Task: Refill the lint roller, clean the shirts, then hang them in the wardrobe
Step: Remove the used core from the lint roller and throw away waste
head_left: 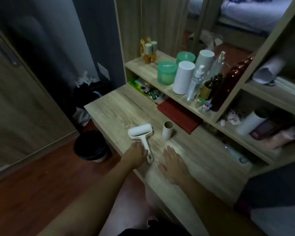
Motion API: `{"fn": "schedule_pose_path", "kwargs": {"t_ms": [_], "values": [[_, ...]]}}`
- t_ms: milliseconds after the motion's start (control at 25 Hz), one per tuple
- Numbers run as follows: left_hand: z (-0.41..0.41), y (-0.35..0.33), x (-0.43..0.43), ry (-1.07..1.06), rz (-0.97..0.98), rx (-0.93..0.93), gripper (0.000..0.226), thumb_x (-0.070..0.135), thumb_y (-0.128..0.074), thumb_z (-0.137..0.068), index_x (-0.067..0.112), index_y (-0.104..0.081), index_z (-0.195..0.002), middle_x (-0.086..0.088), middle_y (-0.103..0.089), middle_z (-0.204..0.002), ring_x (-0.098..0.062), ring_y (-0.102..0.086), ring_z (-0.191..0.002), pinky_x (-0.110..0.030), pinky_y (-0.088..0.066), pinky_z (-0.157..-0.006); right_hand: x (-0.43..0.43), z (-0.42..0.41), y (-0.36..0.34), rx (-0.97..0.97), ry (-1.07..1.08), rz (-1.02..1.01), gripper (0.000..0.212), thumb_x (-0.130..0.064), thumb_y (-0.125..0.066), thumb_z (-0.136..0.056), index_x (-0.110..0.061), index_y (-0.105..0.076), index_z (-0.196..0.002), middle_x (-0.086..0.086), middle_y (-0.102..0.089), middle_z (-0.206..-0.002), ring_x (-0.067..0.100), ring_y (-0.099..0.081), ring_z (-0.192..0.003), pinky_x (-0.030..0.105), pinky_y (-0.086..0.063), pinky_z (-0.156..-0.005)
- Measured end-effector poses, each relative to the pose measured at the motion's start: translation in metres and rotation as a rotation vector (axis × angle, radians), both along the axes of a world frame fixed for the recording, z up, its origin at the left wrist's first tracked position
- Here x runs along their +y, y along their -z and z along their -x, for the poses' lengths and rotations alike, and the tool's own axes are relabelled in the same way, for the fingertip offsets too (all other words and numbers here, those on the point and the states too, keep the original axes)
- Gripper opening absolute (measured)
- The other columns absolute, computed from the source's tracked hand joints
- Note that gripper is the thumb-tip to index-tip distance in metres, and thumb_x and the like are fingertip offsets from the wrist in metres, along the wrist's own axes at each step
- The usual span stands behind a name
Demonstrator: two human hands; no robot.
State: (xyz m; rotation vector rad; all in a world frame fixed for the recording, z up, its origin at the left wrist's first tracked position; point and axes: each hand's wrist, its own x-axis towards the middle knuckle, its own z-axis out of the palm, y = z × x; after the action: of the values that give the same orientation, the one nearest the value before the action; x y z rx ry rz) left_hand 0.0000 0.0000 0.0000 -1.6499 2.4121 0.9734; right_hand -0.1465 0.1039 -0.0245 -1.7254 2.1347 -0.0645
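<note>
A white lint roller point(140, 132) lies on the wooden desk point(112, 109), its roll toward the shelves and its handle pointing at me. My left hand point(137, 153) rests on the desk edge, fingers touching the left side of the handle without closing round it. My right hand point(173, 163) lies flat on the desk, fingers spread, just right of the handle. An empty cardboard core point(167, 130) stands upright beside the roller. A white refill roll point(250, 123) lies on the lower right shelf.
A dark red notebook point(179, 114) lies behind the core. Shelves hold a green jar point(165, 73), a white canister point(183, 77) and bottles. A black bin point(92, 145) stands on the floor left of the desk, clothes point(87, 92) piled behind it. A wardrobe door point(15, 99) is at left.
</note>
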Motion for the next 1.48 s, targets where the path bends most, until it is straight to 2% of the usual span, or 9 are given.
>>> {"fn": "schedule_pose_path", "kwargs": {"t_ms": [80,200,320,400,720,880,1080,1200,1480], "values": [[0.017,0.012,-0.003,-0.143,0.021,0.057,0.047,0.039,-0.042,-0.097,-0.002,-0.049,-0.119,-0.021,-0.053,-0.123,-0.033,-0.053,-0.111,-0.033,-0.039,-0.082,-0.002,0.013,0.016,0.0,0.021,0.006,0.103,-0.066,0.011,-0.065,-0.009,-0.008,-0.149,0.011,-0.004,-0.158,0.022,-0.002,-0.146,0.037,-0.008,-0.117],[0.04,0.024,-0.006,-0.376,0.031,0.102,0.052,0.045,-0.047,-0.092,-0.005,-0.06,-0.101,-0.022,-0.064,-0.101,-0.035,-0.061,-0.097,-0.035,-0.047,-0.079,-0.001,0.024,0.039,0.008,0.041,-0.001,0.104,-0.074,0.014,-0.074,-0.007,-0.02,-0.147,0.014,-0.016,-0.156,0.027,-0.015,-0.145,0.041,-0.018,-0.115],[0.054,0.031,-0.014,-0.549,-0.021,0.14,0.059,0.048,-0.054,-0.087,-0.006,-0.054,-0.111,-0.022,-0.061,-0.107,-0.037,-0.059,-0.102,-0.04,-0.048,-0.086,0.003,0.027,0.053,0.06,0.048,0.032,0.08,-0.063,-0.017,-0.088,-0.006,-0.046,-0.135,0.015,-0.045,-0.143,0.03,-0.044,-0.131,0.046,-0.042,-0.101],[0.057,0.045,-0.021,-0.622,-0.085,0.173,0.066,0.051,-0.058,-0.082,-0.003,-0.047,-0.118,-0.021,-0.062,-0.109,-0.037,-0.06,-0.1,-0.044,-0.049,-0.088,0.003,0.028,0.057,0.04,0.051,0.061,0.073,-0.059,-0.03,-0.084,-0.007,-0.049,-0.132,0.014,-0.049,-0.14,0.029,-0.047,-0.128,0.046,-0.044,-0.098],[0.063,0.034,-0.017,-0.756,0.049,0.407,0.045,0.034,-0.041,-0.098,-0.002,-0.042,-0.126,-0.023,-0.061,-0.111,-0.04,-0.058,-0.102,-0.037,-0.042,-0.079,0.002,0.029,0.064,0.028,0.051,0.06,0.075,-0.059,-0.031,-0.083,-0.007,-0.047,-0.134,0.014,-0.046,-0.142,0.029,-0.046,-0.13,0.045,-0.039,-0.101],[0.036,0.008,0.009,-0.585,0.208,0.441,0.024,0.03,-0.044,-0.097,0.006,-0.043,-0.098,-0.007,-0.056,-0.07,-0.035,-0.061,-0.076,-0.028,-0.03,-0.058,0.001,0.035,0.06,-0.17,0.069,0.077,0.074,-0.057,-0.025,-0.089,-0.014,-0.017,-0.148,0.005,-0.01,-0.158,0.02,-0.009,-0.146,0.039,-0.011,-0.117],[0.004,0.007,0.047,-0.274,0.23,0.35,0.018,0.028,-0.05,-0.095,0.018,-0.035,-0.093,0.001,-0.053,-0.071,-0.038,-0.063,-0.076,-0.031,-0.035,-0.06,-0.014,0.019,0.014,-0.876,0.731,0.295,0.063,-0.079,-0.022,-0.077,-0.045,-0.046,-0.124,-0.005,-0.056,-0.127,0.013,-0.055,-0.114,0.044,-0.045,-0.099],[0.006,0.011,0.064,-0.109,0.239,0.276,0.024,0.029,-0.049,-0.095,0.009,-0.043,-0.106,-0.013,-0.064,-0.089,-0.039,-0.064,-0.084,-0.035,-0.041,-0.063,-0.025,0.007,-0.01,-1.209,0.807,0.313,0.075,-0.081,-0.026,-0.074,-0.032,-0.048,-0.127,0.003,-0.057,-0.124,0.019,-0.059,-0.107,0.043,-0.048,-0.096],[0.024,0.003,0.087,0.123,0.303,0.422,0.05,0.047,-0.045,-0.087,0.004,-0.047,-0.114,-0.008,-0.062,-0.092,-0.026,-0.063,-0.079,-0.028,-0.041,-0.063,-0.016,0.019,-0.039,-1.232,0.962,0.471,0.04,-0.032,-0.034,-0.099,-0.005,-0.055,-0.119,0.014,-0.062,-0.107,0.015,-0.061,-0.075,0.011,-0.048,-0.05]]}}
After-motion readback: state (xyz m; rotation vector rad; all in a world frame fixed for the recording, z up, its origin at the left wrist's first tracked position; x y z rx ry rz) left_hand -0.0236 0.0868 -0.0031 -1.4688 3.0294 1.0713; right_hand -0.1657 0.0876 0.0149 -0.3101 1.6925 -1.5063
